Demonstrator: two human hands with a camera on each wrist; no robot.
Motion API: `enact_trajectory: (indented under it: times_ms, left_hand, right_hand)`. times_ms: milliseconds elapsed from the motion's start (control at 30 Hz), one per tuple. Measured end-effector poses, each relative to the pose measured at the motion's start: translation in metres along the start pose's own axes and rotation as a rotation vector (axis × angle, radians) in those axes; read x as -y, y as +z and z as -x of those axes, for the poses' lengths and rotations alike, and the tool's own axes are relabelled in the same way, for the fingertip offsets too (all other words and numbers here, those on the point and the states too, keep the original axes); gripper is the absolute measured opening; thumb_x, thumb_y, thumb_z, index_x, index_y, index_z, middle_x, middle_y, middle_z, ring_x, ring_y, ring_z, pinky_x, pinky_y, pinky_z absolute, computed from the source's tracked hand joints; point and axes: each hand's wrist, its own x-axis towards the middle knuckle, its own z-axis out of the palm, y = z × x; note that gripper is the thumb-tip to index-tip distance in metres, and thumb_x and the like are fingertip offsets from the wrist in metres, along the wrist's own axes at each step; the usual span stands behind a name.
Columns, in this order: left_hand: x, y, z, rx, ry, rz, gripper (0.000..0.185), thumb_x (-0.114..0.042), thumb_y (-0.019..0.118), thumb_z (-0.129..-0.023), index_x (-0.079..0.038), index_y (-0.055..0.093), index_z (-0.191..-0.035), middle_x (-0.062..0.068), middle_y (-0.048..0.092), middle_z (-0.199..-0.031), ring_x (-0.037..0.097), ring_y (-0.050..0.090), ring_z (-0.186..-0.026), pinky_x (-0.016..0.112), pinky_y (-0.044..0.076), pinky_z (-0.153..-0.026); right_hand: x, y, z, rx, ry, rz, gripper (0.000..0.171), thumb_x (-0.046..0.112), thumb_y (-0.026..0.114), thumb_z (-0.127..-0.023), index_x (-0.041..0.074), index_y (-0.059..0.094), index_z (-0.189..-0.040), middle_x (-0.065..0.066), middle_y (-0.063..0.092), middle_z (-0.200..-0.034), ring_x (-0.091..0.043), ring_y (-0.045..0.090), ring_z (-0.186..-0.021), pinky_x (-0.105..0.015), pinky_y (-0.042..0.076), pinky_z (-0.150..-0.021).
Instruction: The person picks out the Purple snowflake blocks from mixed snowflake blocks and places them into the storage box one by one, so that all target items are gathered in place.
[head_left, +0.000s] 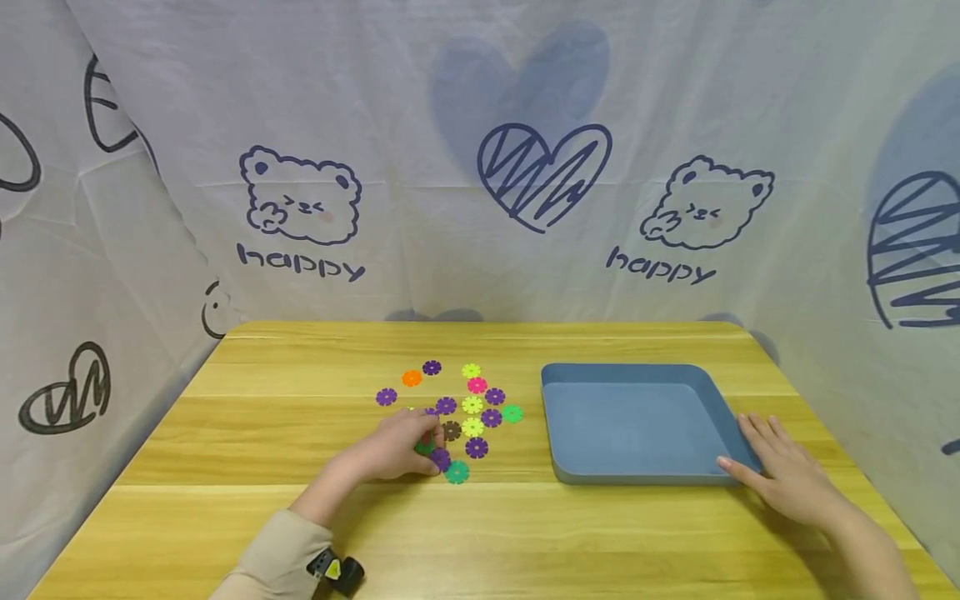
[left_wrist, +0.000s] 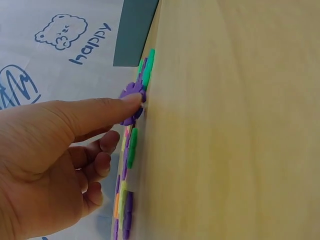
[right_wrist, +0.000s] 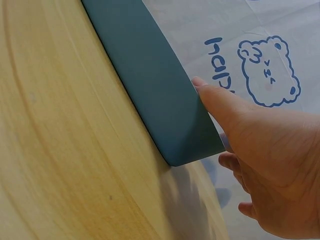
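Note:
In the left wrist view my left hand (head_left: 397, 446) pinches a purple notched plastic disc (left_wrist: 133, 95) between thumb and index finger, near the tabletop, with the other fingers loosely bent. More flat, flower-like discs lie around that hand, among them a teal one (head_left: 457, 472), a brown one (head_left: 452, 431) and an orange one (head_left: 412, 378); the hand hides some. On the right, my right hand (head_left: 798, 483) rests at the near right corner of a blue-grey tray (head_left: 637, 478). Its thumb lies over the rim and its fingers extend along the outer right side.
The shallow tray stands right of the discs on a wooden table (head_left: 525, 542). Yellow (head_left: 472, 405), pink (head_left: 477, 385) and green discs (head_left: 512, 413) are spread between hand and tray. A printed white cloth (head_left: 420, 208) hangs behind the table and at both sides.

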Motion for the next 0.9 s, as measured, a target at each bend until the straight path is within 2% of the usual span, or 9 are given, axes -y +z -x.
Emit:
enact_trajectory:
  times_ms: [167, 333, 533, 633, 900]
  left_hand:
    - [0.0, -0.004, -0.001, 0.017, 0.006, 0.08, 0.017, -0.021, 0.074, -0.084, -0.017, 0.058, -0.081, -0.007, 0.057, -0.079, 0.012, 0.049, -0.075, 0.028, 0.041, -0.072]
    - [0.0, -0.009, -0.004, 0.028, -0.001, 0.15, 0.019, -0.023, 0.068, -0.091, -0.015, 0.057, -0.077, -0.006, 0.056, -0.074, 0.008, 0.047, -0.064, 0.023, 0.041, -0.06]
    - [-0.011, -0.014, -0.019, 0.0, 0.015, 0.173, 0.023, -0.024, 0.062, -0.095, -0.013, 0.054, -0.076, -0.005, 0.05, -0.069, 0.007, 0.041, -0.058, 0.021, 0.036, -0.054]
    - [-0.021, -0.016, -0.03, -0.03, 0.036, 0.155, 0.025, -0.026, 0.061, -0.097, -0.013, 0.053, -0.076, -0.005, 0.048, -0.068, 0.008, 0.041, -0.058, 0.022, 0.036, -0.056]
    - [-0.056, -0.015, -0.065, -0.124, 0.1, -0.007, 0.026, -0.031, 0.054, -0.1, -0.015, 0.048, -0.08, -0.002, 0.046, -0.073, 0.015, 0.041, -0.068, 0.03, 0.034, -0.068]
  right_hand:
    - [0.0, 0.0, 0.001, -0.009, -0.002, 0.002, 0.087, 0.049, 0.05, -0.098, -0.008, 0.015, -0.151, -0.04, 0.012, -0.153, -0.056, -0.002, -0.144, -0.077, 0.014, -0.102]
    - [0.001, -0.001, 0.001, -0.014, -0.001, -0.002, 0.087, 0.05, 0.051, -0.097, -0.008, 0.015, -0.152, -0.038, 0.013, -0.154, -0.054, -0.002, -0.144, -0.077, 0.014, -0.102]
    - [0.001, -0.001, 0.001, -0.022, 0.0, -0.002, 0.086, 0.049, 0.051, -0.097, -0.008, 0.016, -0.151, -0.038, 0.015, -0.153, -0.055, 0.0, -0.144, -0.077, 0.013, -0.103]
    - [0.001, -0.001, 0.001, -0.021, 0.003, -0.006, 0.086, 0.05, 0.051, -0.097, -0.008, 0.017, -0.151, -0.038, 0.016, -0.153, -0.055, 0.001, -0.144, -0.077, 0.013, -0.103]
    - [0.001, -0.002, 0.001, -0.028, 0.008, -0.023, 0.086, 0.05, 0.051, -0.097, -0.007, 0.017, -0.151, -0.034, 0.018, -0.155, -0.054, 0.003, -0.145, -0.076, 0.013, -0.103]
